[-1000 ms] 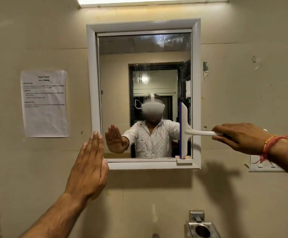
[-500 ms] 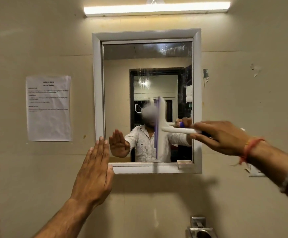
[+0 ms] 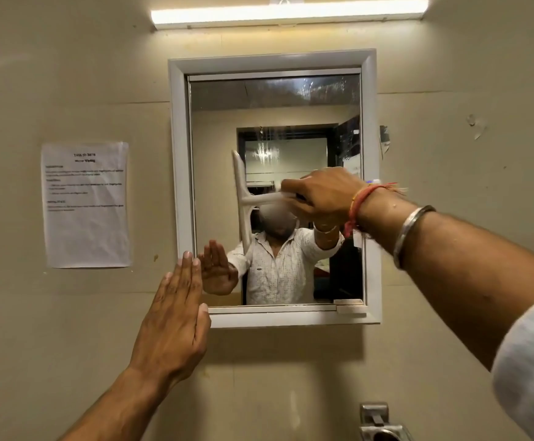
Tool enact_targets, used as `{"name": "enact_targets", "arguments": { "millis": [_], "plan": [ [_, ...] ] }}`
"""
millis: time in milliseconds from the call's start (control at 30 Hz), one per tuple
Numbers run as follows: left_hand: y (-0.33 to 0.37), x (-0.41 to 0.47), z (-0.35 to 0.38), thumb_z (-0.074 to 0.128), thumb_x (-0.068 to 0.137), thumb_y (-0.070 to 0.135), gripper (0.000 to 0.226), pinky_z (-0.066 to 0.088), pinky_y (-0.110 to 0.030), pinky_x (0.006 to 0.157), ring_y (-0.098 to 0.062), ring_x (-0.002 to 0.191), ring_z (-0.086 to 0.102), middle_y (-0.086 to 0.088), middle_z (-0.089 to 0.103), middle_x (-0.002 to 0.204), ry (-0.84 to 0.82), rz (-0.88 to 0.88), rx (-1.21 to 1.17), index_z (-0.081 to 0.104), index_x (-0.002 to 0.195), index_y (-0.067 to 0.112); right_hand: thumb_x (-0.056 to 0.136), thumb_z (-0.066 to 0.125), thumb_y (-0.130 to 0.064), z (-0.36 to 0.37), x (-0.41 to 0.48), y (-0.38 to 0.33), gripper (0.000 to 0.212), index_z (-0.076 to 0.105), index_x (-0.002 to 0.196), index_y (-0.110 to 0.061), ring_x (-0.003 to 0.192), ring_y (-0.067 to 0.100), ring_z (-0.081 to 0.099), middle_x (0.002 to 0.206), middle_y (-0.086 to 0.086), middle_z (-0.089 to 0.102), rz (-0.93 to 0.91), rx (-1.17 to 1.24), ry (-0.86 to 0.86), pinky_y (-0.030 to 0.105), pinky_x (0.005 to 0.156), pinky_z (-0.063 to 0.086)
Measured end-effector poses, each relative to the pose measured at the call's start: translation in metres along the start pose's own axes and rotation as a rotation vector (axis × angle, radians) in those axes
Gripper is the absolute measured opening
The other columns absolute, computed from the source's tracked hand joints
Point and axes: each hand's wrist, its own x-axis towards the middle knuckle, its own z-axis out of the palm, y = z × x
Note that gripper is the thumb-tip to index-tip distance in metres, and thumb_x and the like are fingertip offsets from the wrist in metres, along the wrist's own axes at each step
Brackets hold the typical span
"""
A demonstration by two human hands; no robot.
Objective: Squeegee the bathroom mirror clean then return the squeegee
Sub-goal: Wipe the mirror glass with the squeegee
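Observation:
A white-framed mirror (image 3: 179, 173) hangs on the beige wall, with water streaks near its top. My right hand (image 3: 322, 195) grips the handle of a white squeegee (image 3: 241, 198). Its blade stands upright against the glass in the left half of the mirror. My left hand (image 3: 176, 316) is flat, fingers together, held up by the mirror's lower left corner; whether it touches the frame I cannot tell. It holds nothing. The mirror reflects a person in a white shirt with both arms raised.
A printed paper sheet (image 3: 86, 203) is taped to the wall left of the mirror. A tube light (image 3: 287, 12) glows above. A metal fixture (image 3: 378, 423) sits below the mirror at the bottom edge. Tiles run down the far left edge.
My right hand has drawn the squeegee leftward across the glass, from the right frame edge to the left half. The left hand has stayed by the lower left corner.

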Motion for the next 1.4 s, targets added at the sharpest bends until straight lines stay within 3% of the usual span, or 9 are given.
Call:
{"name": "enact_targets", "arguments": {
  "millis": [200, 433, 700, 833, 1000, 1100, 1167, 1300, 1400],
  "plan": [
    [0.009, 0.006, 0.010, 0.023, 0.092, 0.030, 0.068, 0.004, -0.034, 0.119, -0.015, 0.149, 0.001, -0.005, -0.003, 0.163, 0.000, 0.008, -0.064, 0.004, 0.154, 0.008, 0.091, 0.023, -0.062, 0.002, -0.083, 0.064, 0.045, 0.049, 0.099, -0.027, 0.056, 0.012, 0.050, 0.068, -0.001, 0.055, 0.162, 0.025, -0.054, 0.022, 0.051, 0.034],
    [0.032, 0.010, 0.017, 0.023, 0.093, 0.032, 0.068, 0.003, -0.032, 0.119, -0.013, 0.149, 0.000, -0.002, -0.006, 0.163, -0.006, 0.027, -0.129, 0.002, 0.155, 0.011, 0.087, 0.023, -0.062, 0.005, -0.157, 0.086, 0.045, 0.049, 0.092, -0.026, 0.053, 0.016, 0.050, 0.063, -0.005, 0.054, 0.392, 0.030, -0.087, 0.028, 0.050, 0.041],
    [0.024, 0.004, 0.006, 0.023, 0.093, 0.030, 0.068, 0.005, -0.033, 0.118, -0.015, 0.149, 0.002, -0.003, -0.003, 0.163, 0.002, 0.026, -0.108, 0.004, 0.155, 0.010, 0.084, 0.015, -0.069, -0.022, -0.097, 0.038, 0.055, 0.049, 0.092, -0.025, 0.053, 0.012, 0.047, 0.066, -0.006, 0.050, 0.176, 0.030, 0.001, 0.026, 0.054, 0.044],
    [0.012, 0.005, -0.001, 0.023, 0.093, 0.031, 0.068, 0.005, -0.034, 0.118, -0.014, 0.149, 0.002, -0.004, -0.003, 0.163, 0.005, 0.018, -0.085, 0.004, 0.154, 0.009, 0.093, 0.023, -0.064, -0.035, -0.026, 0.008, 0.040, 0.039, 0.089, -0.028, 0.057, 0.017, 0.051, 0.069, 0.000, 0.053, 0.066, 0.026, 0.046, 0.032, 0.058, 0.048],
    [0.002, 0.025, -0.012, 0.023, 0.093, 0.030, 0.069, 0.003, -0.034, 0.118, -0.015, 0.149, -0.002, -0.007, -0.005, 0.163, 0.027, 0.057, -0.040, 0.000, 0.154, 0.009, 0.100, 0.033, -0.045, -0.066, 0.018, -0.014, 0.036, 0.049, 0.093, -0.013, 0.055, 0.013, 0.038, 0.065, 0.000, 0.039, 0.116, 0.056, 0.056, 0.028, 0.064, 0.047],
    [-0.005, 0.050, -0.023, 0.019, 0.093, 0.034, 0.069, 0.000, -0.033, 0.119, -0.013, 0.148, -0.009, -0.006, -0.013, 0.162, 0.055, 0.061, -0.035, -0.007, 0.154, 0.013, 0.102, 0.038, -0.026, -0.082, 0.013, -0.005, 0.038, 0.033, 0.065, -0.023, 0.054, 0.012, 0.027, 0.065, 0.008, 0.036, 0.156, 0.135, -0.042, 0.023, 0.054, 0.029],
    [-0.008, 0.069, -0.032, 0.015, 0.093, 0.037, 0.069, -0.003, -0.035, 0.120, -0.013, 0.148, -0.014, -0.006, -0.018, 0.161, 0.080, 0.044, -0.022, -0.011, 0.153, 0.013, 0.100, 0.041, -0.031, -0.082, 0.010, 0.001, 0.042, 0.026, 0.061, -0.023, 0.052, 0.017, 0.031, 0.061, 0.004, 0.034, 0.225, 0.112, -0.075, 0.035, 0.057, 0.033],
    [-0.002, 0.102, -0.052, 0.008, 0.090, 0.041, 0.070, -0.010, -0.031, 0.119, -0.012, 0.145, -0.021, -0.005, -0.025, 0.158, 0.129, 0.020, -0.001, -0.015, 0.151, 0.013, 0.097, 0.040, -0.048, -0.064, -0.011, 0.040, 0.033, 0.049, 0.085, -0.018, 0.056, 0.025, 0.049, 0.066, 0.007, 0.051, 0.334, 0.077, -0.043, 0.043, 0.060, 0.048],
    [0.009, 0.118, -0.062, 0.005, 0.088, 0.043, 0.070, -0.011, -0.033, 0.119, -0.015, 0.146, -0.021, -0.005, -0.025, 0.157, 0.166, 0.031, 0.005, -0.017, 0.148, 0.014, 0.095, 0.032, -0.057, -0.057, -0.042, 0.063, 0.036, 0.045, 0.090, -0.024, 0.056, 0.021, 0.049, 0.066, 0.005, 0.051, 0.393, 0.055, -0.041, 0.040, 0.060, 0.047]
  ]
}}
